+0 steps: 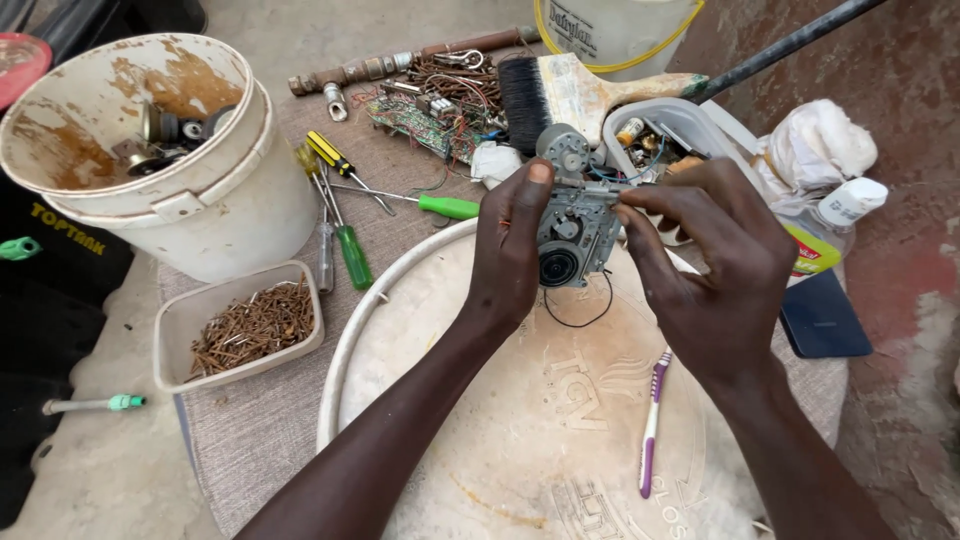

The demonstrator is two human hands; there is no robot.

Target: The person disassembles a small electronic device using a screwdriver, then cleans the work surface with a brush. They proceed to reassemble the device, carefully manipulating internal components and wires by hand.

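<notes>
A small grey metal mechanism (pixel 572 222) with gears, a round motor and thin black wires is held up between both hands over a round cream lid (pixel 520 420). My left hand (pixel 512 250) grips its left side, thumb up near the top gear. My right hand (pixel 715 270) holds the right side, fingertips pinching at its upper edge. A loose black wire loops below the mechanism.
A purple and white toothbrush (pixel 652 425) lies on the lid. Screwdrivers (pixel 345 235) with green and yellow handles, a circuit board (pixel 430 115), a paintbrush (pixel 590 95), a white bucket (pixel 160 150), a tray of rusty nails (pixel 245 325), a parts container (pixel 665 135) and a dark phone (pixel 825 320) surround it.
</notes>
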